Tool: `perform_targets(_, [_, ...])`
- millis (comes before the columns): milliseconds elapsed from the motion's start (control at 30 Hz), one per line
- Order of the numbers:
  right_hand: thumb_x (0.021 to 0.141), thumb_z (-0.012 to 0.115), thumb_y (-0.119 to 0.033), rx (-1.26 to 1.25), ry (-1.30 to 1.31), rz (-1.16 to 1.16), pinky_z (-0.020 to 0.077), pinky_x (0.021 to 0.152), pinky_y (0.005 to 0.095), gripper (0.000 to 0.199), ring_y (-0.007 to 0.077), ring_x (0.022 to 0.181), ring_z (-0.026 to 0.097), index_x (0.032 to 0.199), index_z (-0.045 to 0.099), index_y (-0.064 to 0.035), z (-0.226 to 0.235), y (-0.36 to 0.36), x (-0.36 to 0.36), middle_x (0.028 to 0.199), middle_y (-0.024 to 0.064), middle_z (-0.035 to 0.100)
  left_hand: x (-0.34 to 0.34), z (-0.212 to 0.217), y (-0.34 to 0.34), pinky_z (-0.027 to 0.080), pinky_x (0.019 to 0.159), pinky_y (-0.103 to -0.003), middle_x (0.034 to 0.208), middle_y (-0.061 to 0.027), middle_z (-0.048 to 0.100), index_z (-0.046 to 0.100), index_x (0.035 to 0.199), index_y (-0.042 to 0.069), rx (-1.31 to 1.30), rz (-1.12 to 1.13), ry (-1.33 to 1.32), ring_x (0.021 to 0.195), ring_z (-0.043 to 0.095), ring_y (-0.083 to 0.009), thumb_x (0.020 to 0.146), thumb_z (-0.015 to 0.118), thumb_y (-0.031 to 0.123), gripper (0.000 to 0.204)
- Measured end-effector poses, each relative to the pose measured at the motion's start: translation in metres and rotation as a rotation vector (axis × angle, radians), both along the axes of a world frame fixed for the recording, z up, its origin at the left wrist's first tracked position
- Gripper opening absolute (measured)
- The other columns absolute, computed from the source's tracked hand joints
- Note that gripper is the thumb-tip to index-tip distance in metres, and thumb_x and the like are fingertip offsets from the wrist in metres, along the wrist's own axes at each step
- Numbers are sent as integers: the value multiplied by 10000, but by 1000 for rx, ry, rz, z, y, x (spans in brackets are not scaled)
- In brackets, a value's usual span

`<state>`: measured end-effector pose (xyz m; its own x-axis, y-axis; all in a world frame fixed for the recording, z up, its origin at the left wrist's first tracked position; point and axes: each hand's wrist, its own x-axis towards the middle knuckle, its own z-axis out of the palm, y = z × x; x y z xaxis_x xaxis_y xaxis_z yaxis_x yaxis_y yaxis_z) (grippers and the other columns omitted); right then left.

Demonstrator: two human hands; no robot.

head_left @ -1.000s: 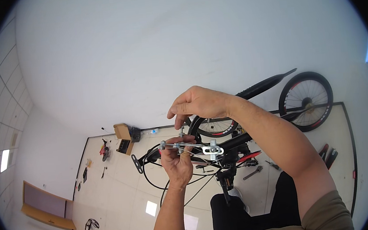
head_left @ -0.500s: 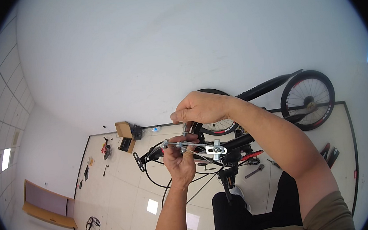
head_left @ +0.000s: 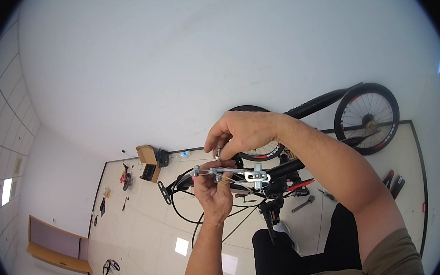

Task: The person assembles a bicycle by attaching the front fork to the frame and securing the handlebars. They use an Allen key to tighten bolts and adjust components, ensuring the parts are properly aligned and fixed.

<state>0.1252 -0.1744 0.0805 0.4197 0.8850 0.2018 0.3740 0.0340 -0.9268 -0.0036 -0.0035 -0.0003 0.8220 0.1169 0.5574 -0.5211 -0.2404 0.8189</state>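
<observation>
A silvery metal bracket with thin rods [head_left: 238, 170] and a slotted plate [head_left: 258, 176] lies over the black frame of a bicycle [head_left: 285, 168]. My left hand [head_left: 214, 197] supports the rods' left end from below, its fingers closed around it. Just above, my right hand [head_left: 248, 129] reaches across from the right, with thumb and fingers pinching a small silvery bolt-like piece [head_left: 218, 153] that stands up from the rods. The fingers partly cover that piece. Black cables [head_left: 178, 211] loop down beside my left hand.
Another bicycle's spoked wheel [head_left: 369, 118] leans against the white wall. An open cardboard box [head_left: 147, 154] stands near the wall. A wrench [head_left: 304, 204] lies on the tiled floor by my legs, with several loose bike parts [head_left: 111, 266] at the lower left.
My right hand's fingers have spread and come down around the small metal piece, the thumb now lower beside it. My left hand keeps its hold almost unmoved.
</observation>
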Motion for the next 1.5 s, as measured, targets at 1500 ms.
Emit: perform_targets(1500, [851, 693, -9, 57, 21, -22, 535, 870, 276, 265, 128, 927, 696, 1112, 709, 34, -4, 4, 9, 993, 95, 744, -4, 7, -2, 583, 807, -298, 1123, -208, 692, 500, 1235, -30, 44, 45, 58, 890, 694, -177, 893, 655, -23, 375])
